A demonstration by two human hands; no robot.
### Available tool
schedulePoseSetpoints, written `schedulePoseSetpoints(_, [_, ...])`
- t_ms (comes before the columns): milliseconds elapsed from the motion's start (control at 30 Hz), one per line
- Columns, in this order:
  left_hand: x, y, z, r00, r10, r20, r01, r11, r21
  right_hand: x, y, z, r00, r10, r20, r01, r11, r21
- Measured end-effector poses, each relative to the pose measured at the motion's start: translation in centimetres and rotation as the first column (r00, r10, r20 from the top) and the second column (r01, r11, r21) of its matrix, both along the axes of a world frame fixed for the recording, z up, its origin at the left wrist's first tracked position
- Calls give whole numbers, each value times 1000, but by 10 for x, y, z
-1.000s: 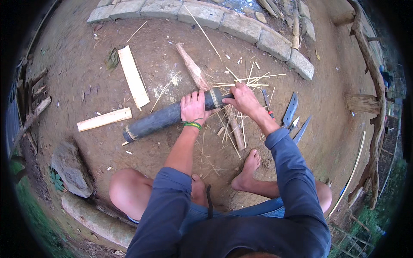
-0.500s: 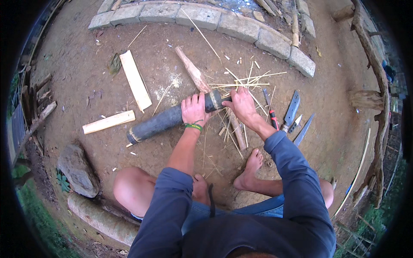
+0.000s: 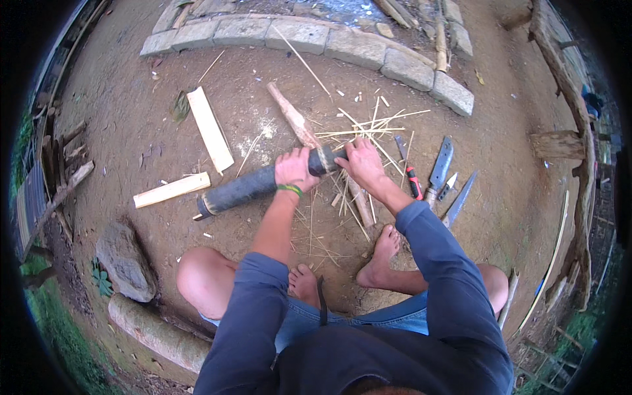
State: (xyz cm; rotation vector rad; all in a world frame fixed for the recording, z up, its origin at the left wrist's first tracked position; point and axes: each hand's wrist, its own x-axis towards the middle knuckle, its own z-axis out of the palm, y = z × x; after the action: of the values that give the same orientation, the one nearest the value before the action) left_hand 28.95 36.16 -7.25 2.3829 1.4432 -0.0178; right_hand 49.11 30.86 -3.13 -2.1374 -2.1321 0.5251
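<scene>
A long dark bamboo tube (image 3: 238, 191) with a pale band near its right end lies slanted across a rough wooden stick (image 3: 293, 115). My left hand (image 3: 294, 170) is wrapped over the tube right of its middle, a green-and-yellow band on the wrist. At the tube's right end my right hand (image 3: 364, 162) is closed, its fingers over the dark end piece; their undersides are hidden. Thin pale bamboo strips (image 3: 378, 130) lie in a loose heap just beyond that hand. Others are scattered beneath the tube.
Right of my hands lie a red-handled tool (image 3: 413, 183), a broad-bladed knife (image 3: 442, 163), a small knife (image 3: 448, 186) and a long pointed blade (image 3: 463, 198). Split bamboo pieces (image 3: 209, 131) are at the left. A stone (image 3: 125, 262) and a log (image 3: 158, 334) sit nearer. Stone blocks (image 3: 299, 36) curve across the far side.
My right hand has shifted its hold, its fingers now lying further over the tube's end. The left hand keeps its grip. The whole view has shifted slightly.
</scene>
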Motion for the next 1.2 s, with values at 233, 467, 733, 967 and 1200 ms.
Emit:
schedulePoseSetpoints(233, [-5, 7, -10, 999, -22, 46, 21, 1000, 19, 0, -28, -18, 994, 109, -32, -96, 956, 278])
schedulePoseSetpoints(467, [-5, 3, -6, 999, -13, 52, 13, 1000, -7, 17, 3, -29, 973, 97, -208, -103, 995, -18])
schedulePoseSetpoints(733, [-6, -3, -13, 997, 0, 80, -8, 995, 102, 37, 36, -26, 915, 203, -349, -309, 908, -283])
schedulePoseSetpoints(967, [-9, -9, -15, 996, 9, 93, -21, 991, 131, 45, 68, -19, 911, 73, -407, -296, 802, -518])
schedulePoseSetpoints(1200, [-5, -20, -15, 995, -10, 99, -8, 984, 178, 17, 7, -15, 989, 136, -56, -137, 990, -18])
